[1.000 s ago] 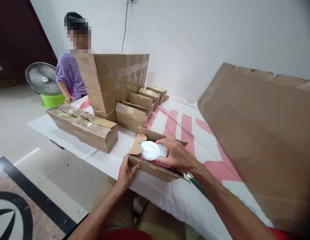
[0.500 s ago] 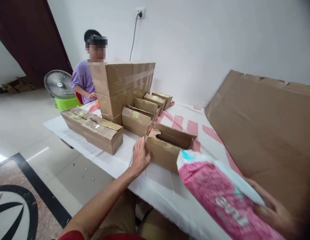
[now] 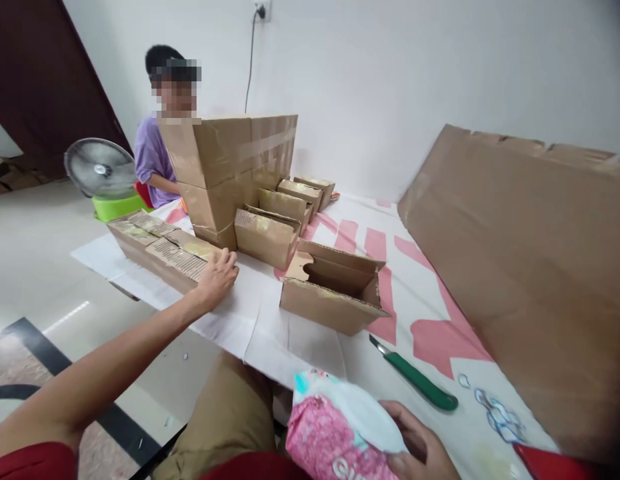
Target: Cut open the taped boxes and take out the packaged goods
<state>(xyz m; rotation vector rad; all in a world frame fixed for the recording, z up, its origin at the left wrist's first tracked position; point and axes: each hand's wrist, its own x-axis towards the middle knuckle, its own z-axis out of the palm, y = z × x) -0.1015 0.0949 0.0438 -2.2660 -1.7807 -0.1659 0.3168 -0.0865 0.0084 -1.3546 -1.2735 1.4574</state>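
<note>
My right hand (image 3: 420, 450) holds a pink and white plastic packet (image 3: 340, 430) low at the near edge, over my lap. My left hand (image 3: 217, 277) reaches out to the left and rests, fingers curled, on the near end of a long flat cardboard box (image 3: 160, 250). Between the two hands an open, empty cardboard box (image 3: 333, 287) stands on the white and pink table cover (image 3: 390, 260). A green-handled knife (image 3: 417, 380) lies just right of that box.
Several closed small boxes (image 3: 270, 230) and a tall stack of taped cartons (image 3: 230, 167) stand behind. A large cardboard sheet (image 3: 530, 267) leans at the right. A person in a purple shirt (image 3: 153, 157) sits at the far end, by a floor fan (image 3: 100, 170).
My right hand pulled the pink packet out of the open box and brought it down to my lap. My left hand left that box and reached to the long box on the left.
</note>
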